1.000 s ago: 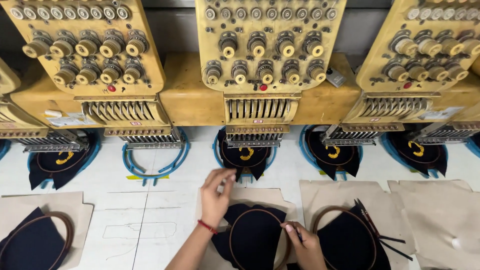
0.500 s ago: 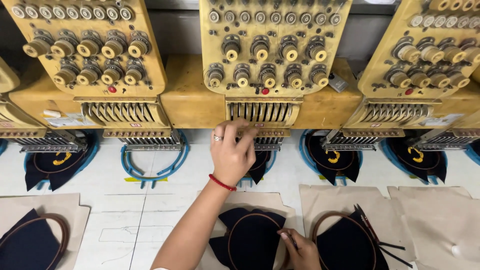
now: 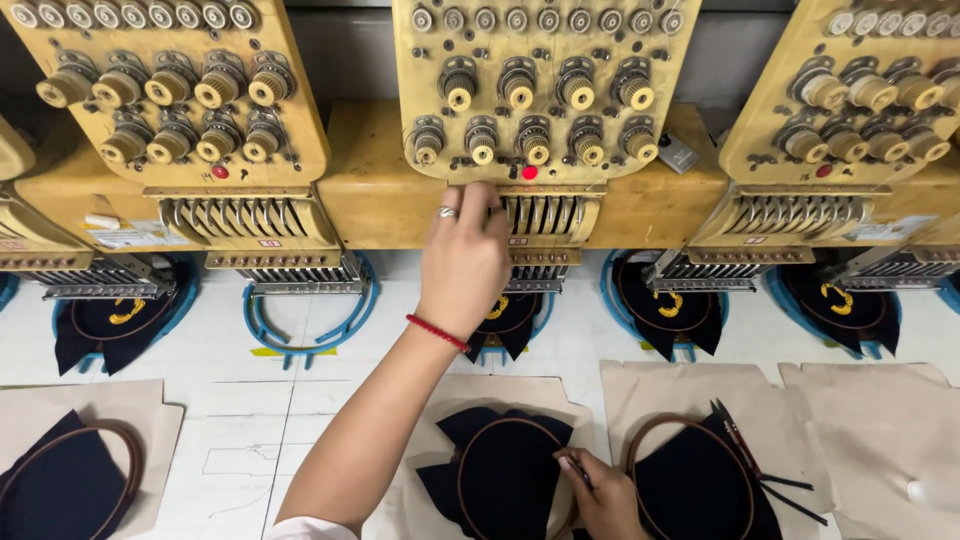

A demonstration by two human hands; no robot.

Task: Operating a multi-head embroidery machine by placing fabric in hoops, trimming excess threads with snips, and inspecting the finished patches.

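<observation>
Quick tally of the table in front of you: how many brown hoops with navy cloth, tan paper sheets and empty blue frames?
Brown hoops with navy cloth: 3
Tan paper sheets: 4
Empty blue frames: 1
Total: 8

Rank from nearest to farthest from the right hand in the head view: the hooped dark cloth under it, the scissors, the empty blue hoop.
1. Hooped dark cloth, touching the right hand.
2. Scissors, just right of it.
3. Empty blue hoop, far upper left.

Left hand [image 3: 465, 265] touching embroidery head [image 3: 545, 95]; right hand [image 3: 605, 500] on hoop [image 3: 470, 450].
</observation>
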